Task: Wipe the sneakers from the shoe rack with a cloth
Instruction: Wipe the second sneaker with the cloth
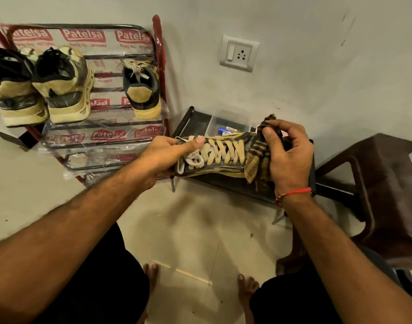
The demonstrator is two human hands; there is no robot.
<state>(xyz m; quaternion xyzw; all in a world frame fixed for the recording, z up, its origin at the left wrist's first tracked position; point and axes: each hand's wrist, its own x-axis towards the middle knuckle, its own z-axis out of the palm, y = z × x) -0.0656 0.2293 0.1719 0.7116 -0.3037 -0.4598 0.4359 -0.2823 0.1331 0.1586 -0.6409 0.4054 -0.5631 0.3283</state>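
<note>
Left hand point(164, 155) gripped sneaker point(217, 155) at heel end — right hand point(287, 155) clutched checked cloth point(258, 157) over toe.

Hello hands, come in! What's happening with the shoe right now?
Left hand holds the sneaker at its heel end. Right hand grips the cloth over the toe. Nothing in the way.
</note>
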